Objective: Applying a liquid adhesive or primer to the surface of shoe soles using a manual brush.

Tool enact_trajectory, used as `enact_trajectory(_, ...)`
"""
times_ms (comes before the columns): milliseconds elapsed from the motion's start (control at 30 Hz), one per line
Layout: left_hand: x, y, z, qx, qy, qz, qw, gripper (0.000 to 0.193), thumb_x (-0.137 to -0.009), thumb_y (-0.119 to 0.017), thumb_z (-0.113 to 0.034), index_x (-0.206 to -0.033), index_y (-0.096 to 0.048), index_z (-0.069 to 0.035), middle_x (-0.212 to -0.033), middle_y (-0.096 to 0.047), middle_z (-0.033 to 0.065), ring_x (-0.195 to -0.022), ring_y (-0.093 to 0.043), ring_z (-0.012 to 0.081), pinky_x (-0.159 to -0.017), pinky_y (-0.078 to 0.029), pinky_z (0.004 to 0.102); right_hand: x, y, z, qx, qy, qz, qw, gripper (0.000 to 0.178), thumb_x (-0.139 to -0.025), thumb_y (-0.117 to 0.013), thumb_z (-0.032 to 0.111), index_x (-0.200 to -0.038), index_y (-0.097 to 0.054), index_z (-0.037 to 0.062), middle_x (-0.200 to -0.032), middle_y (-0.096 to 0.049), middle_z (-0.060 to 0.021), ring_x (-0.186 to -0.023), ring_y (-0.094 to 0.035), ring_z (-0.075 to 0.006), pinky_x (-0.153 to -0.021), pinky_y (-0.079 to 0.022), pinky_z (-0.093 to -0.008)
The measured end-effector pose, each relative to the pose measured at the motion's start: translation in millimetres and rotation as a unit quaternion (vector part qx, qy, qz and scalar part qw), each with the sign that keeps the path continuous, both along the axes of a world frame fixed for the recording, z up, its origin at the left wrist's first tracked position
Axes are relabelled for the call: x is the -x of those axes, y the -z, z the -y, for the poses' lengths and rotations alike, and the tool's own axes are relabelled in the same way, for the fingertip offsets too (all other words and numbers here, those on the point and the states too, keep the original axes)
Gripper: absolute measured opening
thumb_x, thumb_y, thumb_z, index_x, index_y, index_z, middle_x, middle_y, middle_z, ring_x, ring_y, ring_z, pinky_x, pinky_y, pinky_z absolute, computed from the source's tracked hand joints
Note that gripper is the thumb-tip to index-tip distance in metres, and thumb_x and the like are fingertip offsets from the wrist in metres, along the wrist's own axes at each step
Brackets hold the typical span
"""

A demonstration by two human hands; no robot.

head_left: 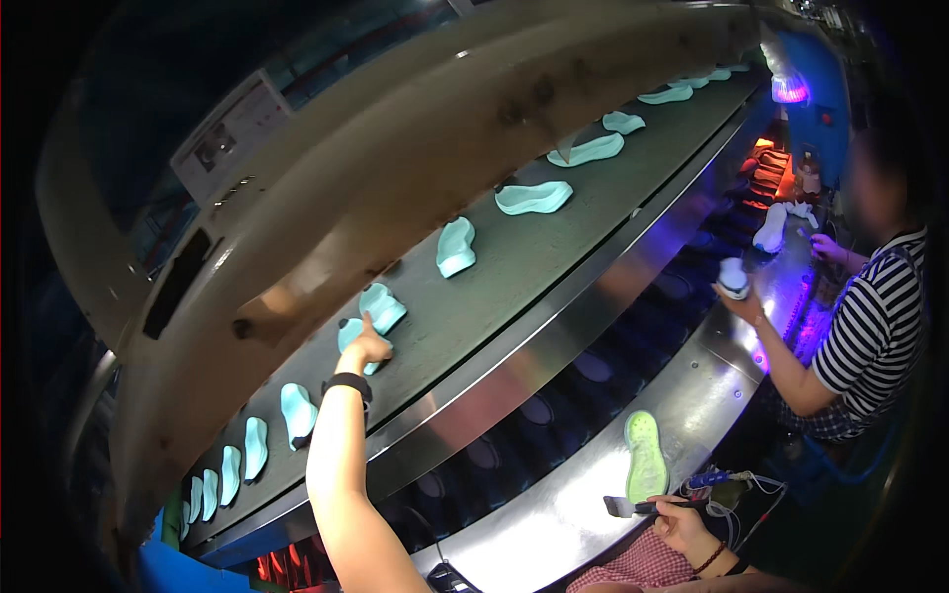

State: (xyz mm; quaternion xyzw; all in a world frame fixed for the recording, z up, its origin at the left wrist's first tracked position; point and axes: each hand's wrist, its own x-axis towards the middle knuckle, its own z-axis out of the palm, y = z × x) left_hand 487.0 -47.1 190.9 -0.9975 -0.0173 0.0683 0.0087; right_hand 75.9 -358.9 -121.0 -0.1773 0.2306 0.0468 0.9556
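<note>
My left arm reaches up to the dark conveyor belt (pixel 514 257), where my left hand (pixel 370 346) closes around a light blue shoe sole (pixel 348 332). Part of that sole is hidden behind my fingers. Just beyond it lies another light blue sole (pixel 384 306). Low on the right, my right hand (pixel 684 526) grips the dark handle of a flat brush (pixel 621 507). The brush's bristles point left, by the lower end of a yellow-green sole (pixel 646 457) lying on the shiny metal ledge (pixel 554 524).
Several more light blue soles (pixel 534 198) lie along the belt, under a large curved hood (pixel 425 119). At right, a co-worker in a striped shirt (pixel 870 326) holds a pale shoe part (pixel 733 279). A purple-lit lamp (pixel 789 89) hangs at the far right. Cables (pixel 736 484) lie beside the ledge.
</note>
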Motion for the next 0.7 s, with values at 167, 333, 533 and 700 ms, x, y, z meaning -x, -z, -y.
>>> enact_trajectory(167, -6.4, 2.5, -0.1, -0.060, 0.050, 0.047, 0.996, 0.078, -0.067, -0.046, 0.000, -0.138, -0.015, -0.007, -0.121, -0.046, 0.0264, -0.113, -0.046, 0.0353, -0.093, -0.038, 0.0356, -1.7, 5.5, 4.1, 0.068, -0.009, -0.018, 0.997, 0.015, -0.081, -0.054, 0.004, -0.094, -0.060, -0.0016, -0.064, -0.057, -0.0073, -0.044, -0.046, -0.0149, -0.043, -0.037, -0.0249)
enact_trajectory(333, 43.3, -8.2, 21.4, 0.091, 0.020, -0.022, 0.995, 0.065, -0.067, -0.049, 0.001, -0.129, -0.031, -0.006, -0.117, -0.049, 0.0262, -0.113, -0.046, 0.0357, -0.092, -0.037, 0.0363, -1.7, 0.1, -0.2, 0.015, -0.002, -0.041, 0.999, 0.016, -0.081, -0.053, 0.002, -0.095, -0.060, -0.0038, -0.066, -0.056, -0.0079, -0.044, -0.047, -0.0152, -0.044, -0.039, -0.0249)
enact_trajectory(533, 113.0, -7.2, 17.6, 0.121, 0.113, 0.098, 0.981, 0.050, -0.076, -0.060, -0.030, -0.108, -0.051, 0.008, -0.104, -0.056, 0.0272, -0.103, -0.053, 0.0361, -0.086, -0.041, 0.0374, -4.4, -3.3, -3.6, 0.025, -0.026, 0.030, 0.999, 0.015, -0.081, -0.053, 0.000, -0.094, -0.060, -0.0032, -0.068, -0.059, -0.0102, -0.054, -0.057, -0.0174, -0.050, -0.045, -0.0266)
enact_trajectory(700, 200.6, 29.0, -8.9, 0.282, 0.166, 0.280, 0.903, 0.028, -0.082, -0.055, -0.021, -0.091, -0.055, 0.004, -0.088, -0.057, 0.0151, -0.083, -0.055, 0.0260, -0.076, -0.044, 0.0343, -5.1, -1.1, -9.6, 0.073, -0.006, 0.115, 0.991, 0.026, -0.076, -0.055, -0.007, -0.102, -0.056, -0.0046, -0.095, -0.060, -0.0147, -0.077, -0.058, -0.0181, -0.068, -0.047, -0.0260)
